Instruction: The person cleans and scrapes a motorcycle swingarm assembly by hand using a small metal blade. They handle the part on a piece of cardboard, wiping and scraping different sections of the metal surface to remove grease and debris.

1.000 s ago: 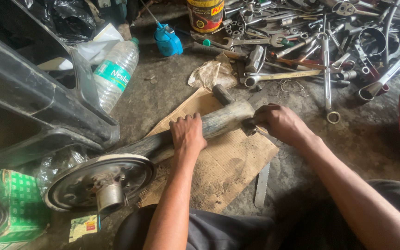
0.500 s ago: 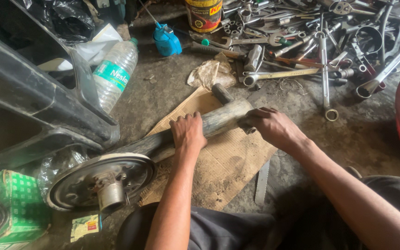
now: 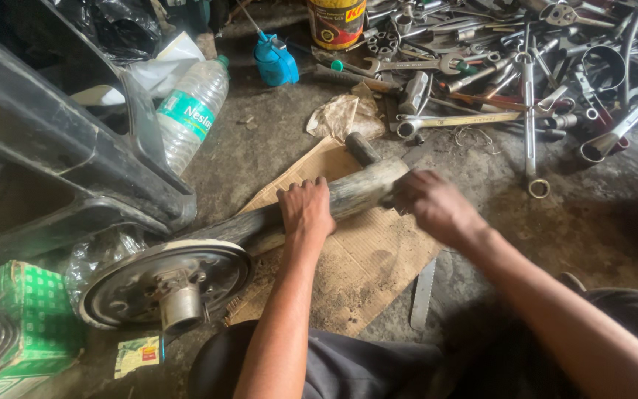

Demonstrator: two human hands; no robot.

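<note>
Grimy grey cylindrical metal shaft lies on a torn, dusty brown cardboard sheet, ending in a round steel flange disc. Left hand wraps it mid-length; right hand (blurred) closes round its far end. Chrome spanners lie scattered beyond.

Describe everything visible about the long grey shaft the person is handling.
The shaft is a thick, dull grey, grimy tube lying aslant on a cardboard sheet. Its lower end meets a round metal disc with a central hub. The left hand grips its middle; the right hand, blurred, is at its upper end.
</note>
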